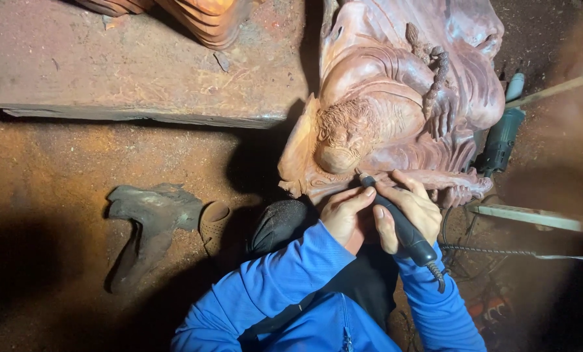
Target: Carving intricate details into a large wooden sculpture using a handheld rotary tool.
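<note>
A person in a blue long-sleeved jacket (304,293) looks down at a reddish-brown wooden sculpture (396,104) of a robed figure lying on a dusty floor (63,169). The carving sits right of centre, its round head with curled hair turned toward the person, with deep folds of drapery above it.

The right hand (409,208) is closed around a black rotary carving tool (402,225), held like a pen. Its narrow tip (360,175) touches the wood just below the carved head, near the lower edge of the sculpture. A coiled black cable (440,277) leaves the rear end of the tool, beside the right sleeve.

The left hand (345,212) lies just beside the right, fingers curled, thumb and fingertips pressed against the front part of the tool close to the tip, so both hands have a grip on it.

To the right of the sculpture lies a dark green power tool (500,140), with pale wooden sticks (539,218) near it. At upper left is a thick wooden slab (141,65), coated in red sawdust. On the floor at lower left lies a grey, dusty shoe (148,225).
</note>
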